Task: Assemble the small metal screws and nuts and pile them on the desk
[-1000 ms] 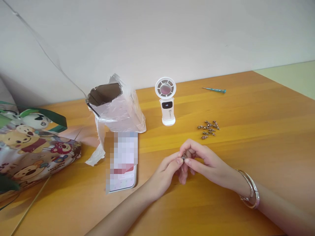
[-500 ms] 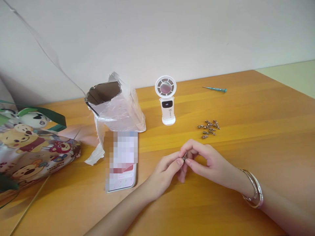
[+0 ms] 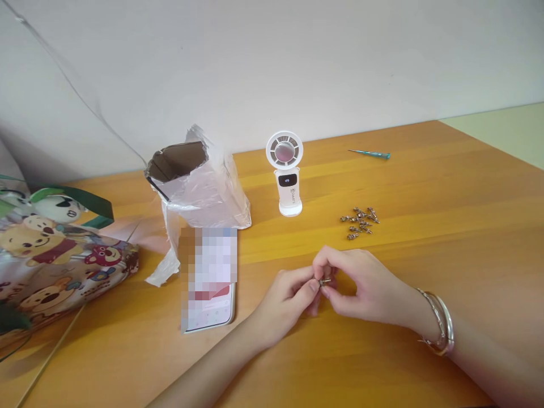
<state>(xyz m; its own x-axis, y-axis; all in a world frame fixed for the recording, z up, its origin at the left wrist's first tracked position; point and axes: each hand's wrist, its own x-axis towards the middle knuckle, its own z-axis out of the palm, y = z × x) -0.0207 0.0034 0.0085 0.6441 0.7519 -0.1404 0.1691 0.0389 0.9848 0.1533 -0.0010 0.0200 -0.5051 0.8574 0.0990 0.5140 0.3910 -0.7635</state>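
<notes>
A small metal bolt [image 3: 325, 281] sits at the fingertips of both my hands, its shank pointing right. My left hand [image 3: 289, 300] pinches its left end between thumb and forefinger. From the right, my right hand [image 3: 361, 283] curls its thumb and forefinger round the same bolt; the exact contact of those fingertips is partly hidden. Beyond my hands lies a loose pile of several similar metal bolts [image 3: 360, 222], which neither hand touches.
A white handheld fan [image 3: 290, 192] stands behind the hands. Left of it is an open carton wrapped in plastic [image 3: 204, 192], with a phone [image 3: 212, 311] before it. A printed bag [image 3: 63, 266] sits far left. A teal screwdriver [image 3: 374, 154] lies at the back right of the wooden table [image 3: 425, 187].
The bolt has turned in my fingers from nearly upright to lying sideways, so more of its shank shows. My right fingers have shifted slightly; the objects on the table are unmoved.
</notes>
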